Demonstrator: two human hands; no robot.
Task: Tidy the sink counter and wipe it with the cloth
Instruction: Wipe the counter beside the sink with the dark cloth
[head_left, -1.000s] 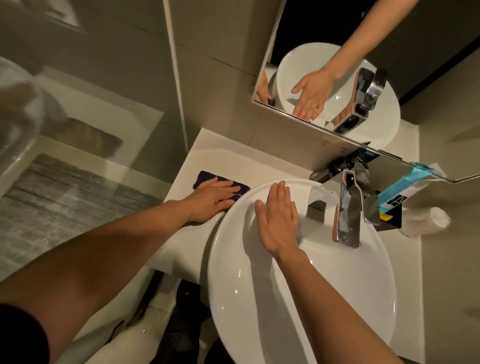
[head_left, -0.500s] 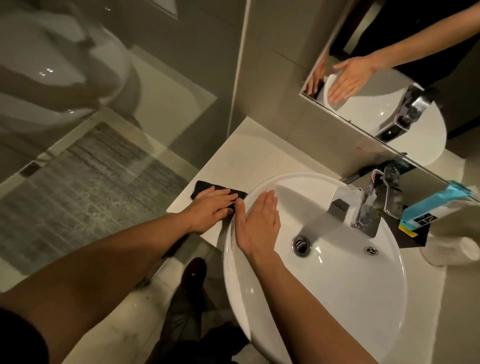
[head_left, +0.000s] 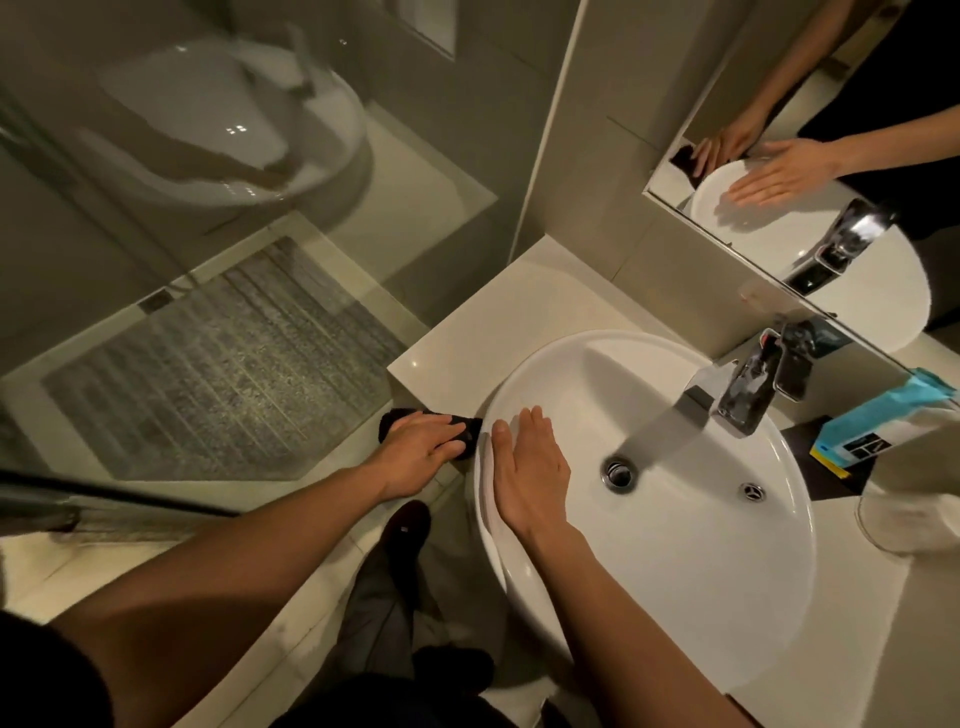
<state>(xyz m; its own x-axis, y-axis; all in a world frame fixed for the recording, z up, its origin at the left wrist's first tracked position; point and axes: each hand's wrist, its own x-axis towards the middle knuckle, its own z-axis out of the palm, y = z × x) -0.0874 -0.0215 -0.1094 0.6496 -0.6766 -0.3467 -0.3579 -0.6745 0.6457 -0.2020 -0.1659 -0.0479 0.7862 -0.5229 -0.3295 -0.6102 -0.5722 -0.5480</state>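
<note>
A dark cloth (head_left: 396, 417) lies at the front edge of the pale counter (head_left: 498, 312), left of the white round basin (head_left: 701, 545). My left hand (head_left: 421, 452) presses flat on the cloth, fingers spread over it and covering most of it. My right hand (head_left: 527, 467) rests palm down, fingers together, on the basin's left rim, holding nothing. The two hands sit side by side, almost touching.
A chrome tap (head_left: 748, 389) stands at the back of the basin. Right of it are a blue and white box (head_left: 878, 426) on a dark tray and a clear glass (head_left: 904, 519). A mirror (head_left: 831, 156) hangs behind. A glass shower screen (head_left: 208, 260) stands to the left.
My left hand has dragged the cloth from the middle of the left counter toward its front edge. My right hand slid from inside the basin to its left rim. The view swung left.
</note>
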